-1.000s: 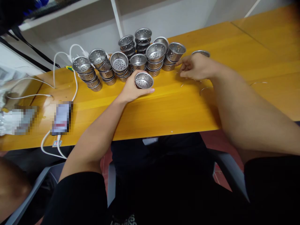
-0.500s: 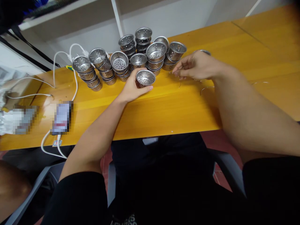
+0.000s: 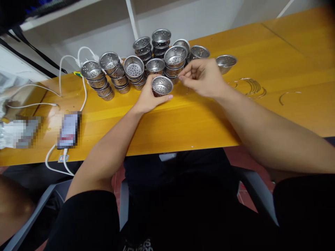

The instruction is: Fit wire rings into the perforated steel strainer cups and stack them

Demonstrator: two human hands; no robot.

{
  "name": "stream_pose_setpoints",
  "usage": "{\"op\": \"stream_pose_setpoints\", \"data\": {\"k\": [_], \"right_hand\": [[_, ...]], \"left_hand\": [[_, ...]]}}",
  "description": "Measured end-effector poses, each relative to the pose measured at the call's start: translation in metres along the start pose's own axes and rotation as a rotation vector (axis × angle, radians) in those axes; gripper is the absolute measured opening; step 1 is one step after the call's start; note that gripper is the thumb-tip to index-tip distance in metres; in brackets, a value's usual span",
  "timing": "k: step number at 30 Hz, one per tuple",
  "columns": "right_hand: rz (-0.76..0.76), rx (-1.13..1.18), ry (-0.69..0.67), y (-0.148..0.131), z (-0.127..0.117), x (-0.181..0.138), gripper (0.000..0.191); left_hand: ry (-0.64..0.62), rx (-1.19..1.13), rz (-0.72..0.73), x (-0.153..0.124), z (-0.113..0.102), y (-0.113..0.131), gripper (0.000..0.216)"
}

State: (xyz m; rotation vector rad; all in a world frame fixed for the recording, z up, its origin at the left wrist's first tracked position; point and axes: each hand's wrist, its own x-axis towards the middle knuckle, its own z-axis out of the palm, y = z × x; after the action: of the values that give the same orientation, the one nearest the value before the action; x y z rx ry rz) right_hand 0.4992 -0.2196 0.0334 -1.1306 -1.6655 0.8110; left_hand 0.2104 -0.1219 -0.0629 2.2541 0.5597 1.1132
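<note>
My left hand (image 3: 149, 97) is closed around a small perforated steel strainer cup (image 3: 162, 86), its open mouth facing up and tilted toward me. Just right of that cup, my right hand (image 3: 200, 76) pinches a thin curved wire (image 3: 187, 91), which shows only faintly below the fingertips. Behind both hands, several stacks of similar perforated cups (image 3: 134, 68) stand on the table. One single cup (image 3: 226, 63) sits to the right, beyond my right wrist. Several loose curved wires (image 3: 252, 86) lie on the wood near my right forearm, and another wire (image 3: 281, 97) lies farther right.
The yellow wooden table (image 3: 167, 132) meets a white shelf unit (image 3: 131, 19) at the back. A phone (image 3: 69, 130) with white cables lies at left, near a plastic bag (image 3: 9, 136). Another person's bare limb (image 3: 14, 209) shows at the lower left.
My right hand has moved left, toward the held cup, carrying the thin wire. The single cup and loose wires at right are now uncovered. My left hand stays where it was.
</note>
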Motion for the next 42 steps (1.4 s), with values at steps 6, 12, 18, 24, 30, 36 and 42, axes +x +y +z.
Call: {"op": "stream_pose_setpoints", "data": {"k": [6, 12, 18, 24, 30, 36, 42], "right_hand": [[-0.117, 0.095, -0.028, 0.01, 0.002, 0.004, 0.061], [-0.166, 0.096, -0.024, 0.012, 0.007, 0.006, 0.058], [-0.202, 0.062, -0.012, 0.015, 0.019, 0.005, 0.052], [-0.146, 0.004, 0.051, 0.005, 0.024, 0.0, 0.039], [-0.136, -0.023, 0.071, 0.006, 0.025, 0.002, 0.035], [-0.154, 0.034, 0.026, 0.006, 0.024, 0.0, 0.045], [-0.12, 0.021, 0.033, 0.001, 0.026, -0.003, 0.05]], "left_hand": [[-0.002, -0.027, 0.025, 0.002, 0.003, 0.0, 0.115], [0.0, 0.029, -0.006, 0.004, 0.003, 0.018, 0.11], [-0.022, 0.067, -0.028, 0.003, 0.004, 0.021, 0.112], [-0.075, 0.084, -0.006, 0.003, 0.012, 0.022, 0.121], [-0.024, -0.017, -0.026, 0.001, 0.023, 0.028, 0.112], [-0.07, -0.014, -0.036, 0.001, 0.024, 0.03, 0.112], [-0.098, 0.029, -0.032, -0.001, 0.022, 0.03, 0.099]]}}
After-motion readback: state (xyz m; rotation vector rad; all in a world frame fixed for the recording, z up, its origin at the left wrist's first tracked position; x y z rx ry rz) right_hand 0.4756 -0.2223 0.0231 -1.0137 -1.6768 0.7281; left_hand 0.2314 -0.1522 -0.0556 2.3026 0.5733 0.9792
